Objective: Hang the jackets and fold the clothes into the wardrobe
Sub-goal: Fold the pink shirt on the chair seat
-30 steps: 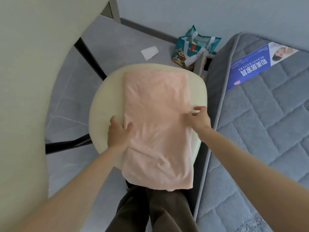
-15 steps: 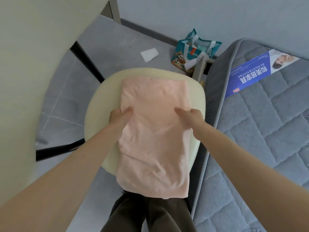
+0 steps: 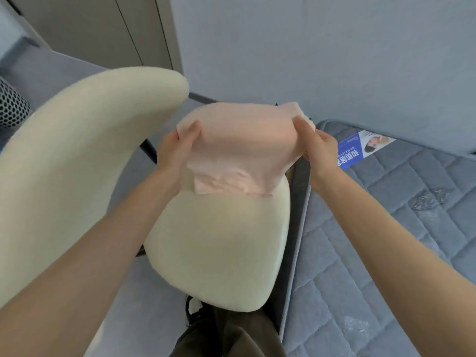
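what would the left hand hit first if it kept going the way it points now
The left hand grips the folded pink garment, so that comes first. Beyond it, the way looks free up to the grey wall, though depth is hard to judge.

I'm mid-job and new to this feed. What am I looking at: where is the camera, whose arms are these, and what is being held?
There is no machine here. These are a person's bare arms, filmed by one wide-angle camera worn on their head and looking down. The left hand and right hand each pinch one side of a folded pale pink cloth, holding it up over the cream padded chair seat. The curved cream chair back is on the left. A grey quilted mattress with a blue printed label is on the right. The dark trousers at the bottom are the person's legs.
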Demonstrator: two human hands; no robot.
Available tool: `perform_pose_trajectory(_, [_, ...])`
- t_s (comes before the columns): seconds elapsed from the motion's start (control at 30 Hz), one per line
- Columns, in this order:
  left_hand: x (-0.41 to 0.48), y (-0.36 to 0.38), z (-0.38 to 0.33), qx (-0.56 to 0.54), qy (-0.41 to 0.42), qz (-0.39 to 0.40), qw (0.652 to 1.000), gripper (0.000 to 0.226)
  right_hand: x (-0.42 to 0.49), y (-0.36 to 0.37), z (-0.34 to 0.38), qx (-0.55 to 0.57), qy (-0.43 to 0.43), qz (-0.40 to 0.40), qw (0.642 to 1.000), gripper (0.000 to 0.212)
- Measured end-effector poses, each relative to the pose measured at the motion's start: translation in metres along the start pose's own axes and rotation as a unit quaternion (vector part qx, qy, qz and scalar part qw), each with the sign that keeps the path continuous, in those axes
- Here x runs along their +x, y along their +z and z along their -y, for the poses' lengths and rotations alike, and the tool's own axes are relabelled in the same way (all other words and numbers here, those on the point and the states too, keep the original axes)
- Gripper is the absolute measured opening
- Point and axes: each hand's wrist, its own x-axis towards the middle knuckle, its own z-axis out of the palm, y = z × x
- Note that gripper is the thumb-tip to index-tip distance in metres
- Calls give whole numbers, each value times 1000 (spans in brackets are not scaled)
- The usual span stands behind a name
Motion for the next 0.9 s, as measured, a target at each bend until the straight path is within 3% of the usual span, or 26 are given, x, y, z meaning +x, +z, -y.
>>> perform_pose_trajectory(0.13, [-15,4,-26,-51,34,-2,998,12,-14,-8,22,15,-46,-25,999,37])
perform_pose_trajectory(0.27, [-26,2,-4,16,37,-23,999,12,-27,-18,-6,-12,-19,-45,999,36])
perform_pose_trajectory(0.37, [-36,-7,46,107,20,-17,994,15,-35,-29,-61,-43,37,-41,998,31])
perform_pose_trajectory(0.47, [-56,-25,106,228,-22,3,973,36,-50,-41,-128,-110,133,-15,985,31])
perform_pose_trajectory(0.63, [-96,-56,178,299,-127,59,944,47,-89,-64,-212,-196,249,2,948,32])
perform_pose_trajectory(0.73, [-107,-66,202,313,-102,61,942,53,-103,-71,-234,-229,239,5,944,44])
perform_pose_trajectory(0.9, [-101,-69,208,264,-49,77,960,37,-96,-68,-240,-228,167,7,959,48])
